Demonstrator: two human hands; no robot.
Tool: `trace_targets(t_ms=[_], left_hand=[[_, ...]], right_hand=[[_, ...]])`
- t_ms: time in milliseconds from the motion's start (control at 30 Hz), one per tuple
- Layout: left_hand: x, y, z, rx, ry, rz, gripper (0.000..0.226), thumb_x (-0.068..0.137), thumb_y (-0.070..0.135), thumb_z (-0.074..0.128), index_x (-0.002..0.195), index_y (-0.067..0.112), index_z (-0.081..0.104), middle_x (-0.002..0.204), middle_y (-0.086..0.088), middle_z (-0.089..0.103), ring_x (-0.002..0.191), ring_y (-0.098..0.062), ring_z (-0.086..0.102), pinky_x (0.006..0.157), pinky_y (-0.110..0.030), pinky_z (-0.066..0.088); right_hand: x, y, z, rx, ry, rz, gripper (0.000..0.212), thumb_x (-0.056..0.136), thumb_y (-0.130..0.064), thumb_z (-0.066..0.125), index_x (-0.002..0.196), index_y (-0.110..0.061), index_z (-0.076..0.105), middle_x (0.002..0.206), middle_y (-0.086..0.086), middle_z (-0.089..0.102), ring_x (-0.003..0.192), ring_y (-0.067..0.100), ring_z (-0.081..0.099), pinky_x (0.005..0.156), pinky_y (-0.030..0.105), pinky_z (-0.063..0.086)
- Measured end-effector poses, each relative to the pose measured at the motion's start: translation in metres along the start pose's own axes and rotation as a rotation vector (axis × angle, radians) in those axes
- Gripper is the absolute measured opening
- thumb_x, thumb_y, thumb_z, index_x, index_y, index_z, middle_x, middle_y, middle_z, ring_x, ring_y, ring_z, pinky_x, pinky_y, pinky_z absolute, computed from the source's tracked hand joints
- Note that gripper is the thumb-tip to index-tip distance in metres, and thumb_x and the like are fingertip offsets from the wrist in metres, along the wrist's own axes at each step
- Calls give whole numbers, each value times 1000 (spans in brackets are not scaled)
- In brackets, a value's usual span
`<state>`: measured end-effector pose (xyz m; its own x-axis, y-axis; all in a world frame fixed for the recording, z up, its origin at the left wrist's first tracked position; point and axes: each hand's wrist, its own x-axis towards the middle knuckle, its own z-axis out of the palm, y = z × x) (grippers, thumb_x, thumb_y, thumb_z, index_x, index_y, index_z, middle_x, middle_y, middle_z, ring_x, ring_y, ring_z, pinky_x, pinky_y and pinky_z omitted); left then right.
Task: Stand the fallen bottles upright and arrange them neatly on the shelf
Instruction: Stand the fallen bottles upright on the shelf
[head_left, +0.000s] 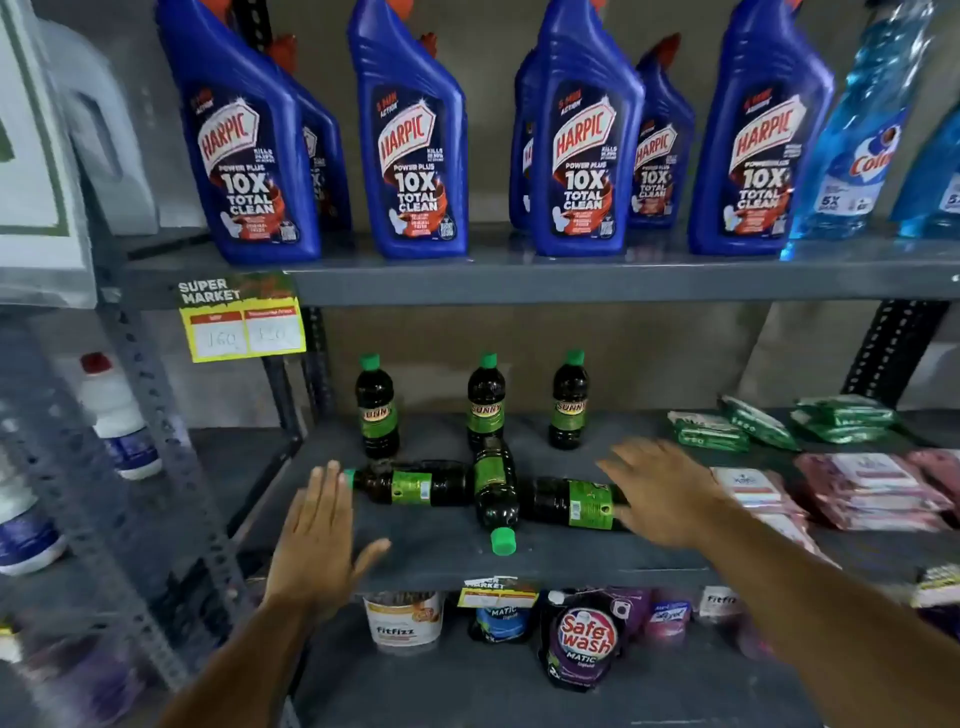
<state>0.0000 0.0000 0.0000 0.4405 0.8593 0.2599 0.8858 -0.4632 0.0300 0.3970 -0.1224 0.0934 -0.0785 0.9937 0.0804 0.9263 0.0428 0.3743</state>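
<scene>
1. On the middle grey shelf (431, 556), three dark bottles with green caps lie toppled near the front edge: the left fallen bottle (410, 486) lies crosswise with its cap to the left, the middle fallen bottle (496, 493) points its cap toward the camera, and the right fallen bottle (571, 503) lies crosswise, its cap end hidden.
2. The middle fallen bottle lies between the other two, appearing to touch both, though the blur makes contact hard to confirm.
3. Behind them, three matching upright bottles (485, 402) stand in a spaced row near the back of the shelf.
4. The left hand (317, 540) is flat and spread, fingertips just beside the left fallen bottle's cap, holding nothing.
5. The right hand (660, 493) is open with fingers splayed over the right fallen bottle's far end, not closed around it.
6. To the right lie green packets (779, 421) and pink packs (872, 491).
7. Above, blue Harpic bottles (415, 135) line the upper shelf, with a yellow price tag (241, 319) hanging from its edge.
</scene>
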Motion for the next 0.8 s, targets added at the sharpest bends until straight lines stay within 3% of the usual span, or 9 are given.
trace_targets(t_ms=[67, 133, 267, 367, 467, 567, 633, 700, 800], left_hand=[[6, -17, 21, -100, -53, -189, 123, 71, 89, -9, 151, -5, -1, 162, -22, -5, 150, -32, -7, 124, -41, -2], [11, -33, 40, -127, -130, -274, 133, 58, 93, -17, 152, 0, -10, 163, -17, -14, 150, -28, -14, 124, -44, 2], [24, -43, 50, -45, -269, -165, 136, 53, 95, -19, 155, 7, 2, 165, -11, -1, 151, -26, -2, 123, -44, 8], [25, -48, 57, -19, -292, -141, 140, 50, 96, -21, 155, 7, 0, 165, -11, -1, 151, -26, 0, 123, -43, 9], [27, -48, 56, -11, -299, -133, 141, 48, 96, -24, 155, 6, -1, 165, -11, -2, 151, -27, -1, 124, -42, 9], [29, -47, 56, -16, -307, -155, 139, 49, 96, -21, 155, 7, -1, 165, -10, -4, 151, -26, -3, 124, -42, 8], [29, -46, 55, -43, -311, -169, 140, 49, 97, -18, 156, 8, 1, 166, -9, -3, 152, -25, -2, 124, -42, 8], [28, -44, 53, -36, -288, -171, 142, 48, 97, -18, 155, 7, 7, 165, -10, 3, 152, -25, 3, 124, -43, 10], [27, -42, 52, -27, -285, -165, 140, 51, 97, -16, 155, 7, 8, 165, -10, 6, 151, -26, 5, 124, -43, 12]], right_hand=[[8, -4, 20, 123, -185, 120, 72, 85, -47, 58, 148, -24, 32, 149, 8, 41, 136, 28, 37, 108, 45, 32], [8, -5, 42, 232, -298, 216, 86, 80, -40, 63, 153, -30, 18, 156, 6, 32, 141, 29, 32, 110, 49, 30], [14, -2, 63, 390, -378, 371, 96, 82, -29, 65, 155, -32, 2, 158, 8, 30, 141, 32, 34, 107, 46, 35], [11, 9, 73, 412, -358, 382, 88, 89, -29, 65, 156, -33, 7, 153, 10, 42, 134, 30, 45, 103, 39, 40], [1, 20, 67, 485, -425, 325, 87, 90, -35, 65, 157, -33, 9, 157, 10, 36, 135, 27, 45, 107, 34, 39], [-4, 33, 45, 610, -441, 310, 75, 91, -40, 64, 154, -29, 25, 153, 7, 43, 135, 25, 45, 109, 34, 37], [-3, 45, 21, 611, -377, 256, 50, 93, -41, 61, 140, -29, 48, 132, 1, 60, 121, 21, 57, 99, 31, 43], [4, 53, -2, 572, -291, 229, 26, 95, -44, 54, 116, -30, 62, 99, -4, 70, 92, 18, 67, 79, 31, 49], [31, 54, -21, 434, -137, 291, 39, 95, -53, 46, 95, -20, 65, 88, 6, 69, 82, 26, 65, 70, 34, 49]])
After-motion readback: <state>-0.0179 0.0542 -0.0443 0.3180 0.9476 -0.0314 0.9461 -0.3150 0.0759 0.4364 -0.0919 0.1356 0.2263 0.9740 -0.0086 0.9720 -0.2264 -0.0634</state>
